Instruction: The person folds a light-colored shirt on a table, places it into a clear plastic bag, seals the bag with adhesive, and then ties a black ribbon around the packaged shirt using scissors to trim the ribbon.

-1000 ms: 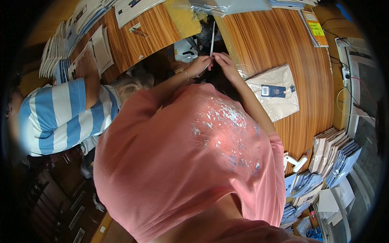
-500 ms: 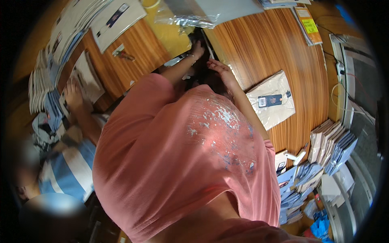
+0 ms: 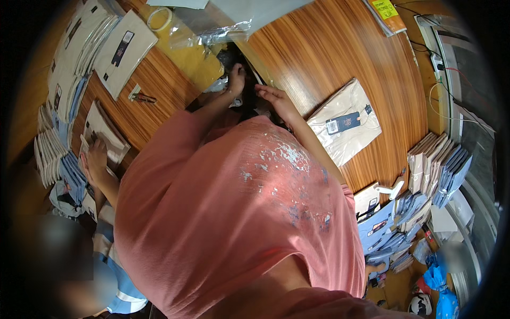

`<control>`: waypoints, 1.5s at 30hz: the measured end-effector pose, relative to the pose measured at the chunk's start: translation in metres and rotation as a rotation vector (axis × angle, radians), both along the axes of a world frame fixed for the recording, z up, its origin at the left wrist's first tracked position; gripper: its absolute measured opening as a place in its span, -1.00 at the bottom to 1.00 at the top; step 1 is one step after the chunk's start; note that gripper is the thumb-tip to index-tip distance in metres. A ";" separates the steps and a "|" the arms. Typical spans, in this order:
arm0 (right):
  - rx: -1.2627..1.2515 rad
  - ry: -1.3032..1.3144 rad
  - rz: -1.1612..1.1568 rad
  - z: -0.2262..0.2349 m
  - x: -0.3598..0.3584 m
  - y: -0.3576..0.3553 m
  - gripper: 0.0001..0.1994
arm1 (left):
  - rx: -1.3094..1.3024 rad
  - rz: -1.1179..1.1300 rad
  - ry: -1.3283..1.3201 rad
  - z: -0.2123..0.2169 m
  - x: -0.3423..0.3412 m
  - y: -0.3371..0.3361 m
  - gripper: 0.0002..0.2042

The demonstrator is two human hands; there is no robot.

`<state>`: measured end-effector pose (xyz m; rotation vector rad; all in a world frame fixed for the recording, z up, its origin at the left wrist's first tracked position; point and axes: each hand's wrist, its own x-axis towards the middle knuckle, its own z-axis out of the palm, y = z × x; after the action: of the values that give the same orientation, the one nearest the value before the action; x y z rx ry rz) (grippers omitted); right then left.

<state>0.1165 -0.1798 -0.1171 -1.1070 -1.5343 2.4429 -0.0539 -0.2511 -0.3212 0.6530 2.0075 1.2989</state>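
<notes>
Left hand [image 3: 237, 80] hangs over the dark gap [image 3: 249, 94] beside the worktop [image 3: 303, 58], fingers curled, hold unclear; right hand [image 3: 280, 103] has fingers slightly bent at a white strip [image 3: 258, 78] along the gap's edge, grip uncertain; bagged shirt [image 3: 348, 140] lies flat alongside, probably for easy reach.

I find passage across the bare wood of the table [image 3: 313, 42], upper centre to upper right. The packed shirt [image 3: 351, 139] obstructs right of centre. At upper centre, the dark gap [image 3: 248, 101] is narrow: the left hand [image 3: 237, 80] occupies it, the right hand [image 3: 279, 102] borders its right side, and clear plastic [image 3: 228, 32] lies above. Clothing stacks [image 3: 425, 167] block lower right.
</notes>
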 end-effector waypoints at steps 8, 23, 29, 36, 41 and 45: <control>-0.220 -0.075 0.004 0.019 -0.001 -0.012 -0.55 | 0.256 -0.274 0.200 0.212 0.064 -0.049 -0.88; 0.125 0.115 0.064 0.123 0.157 0.062 -0.78 | -0.125 -1.267 0.068 0.334 0.105 0.073 -0.76; 0.291 -0.037 -0.211 0.140 0.276 0.067 -0.85 | 0.406 -1.009 0.155 0.329 0.103 0.141 -0.75; 0.199 -0.008 -0.677 0.118 0.366 0.055 -0.77 | 0.342 -0.810 0.096 0.322 0.097 0.211 -0.80; 0.239 -0.097 -0.950 0.076 0.373 0.094 -0.86 | 0.232 -0.725 0.242 0.241 0.090 0.262 -0.61; 0.618 -0.816 -1.006 -0.009 0.379 0.140 -0.78 | -0.005 -0.679 0.594 0.219 0.122 0.277 -0.64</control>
<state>0.4952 -0.0394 -0.1258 -2.0887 -1.1742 0.8209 0.0682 0.0255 -0.1023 1.6918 1.9256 0.7283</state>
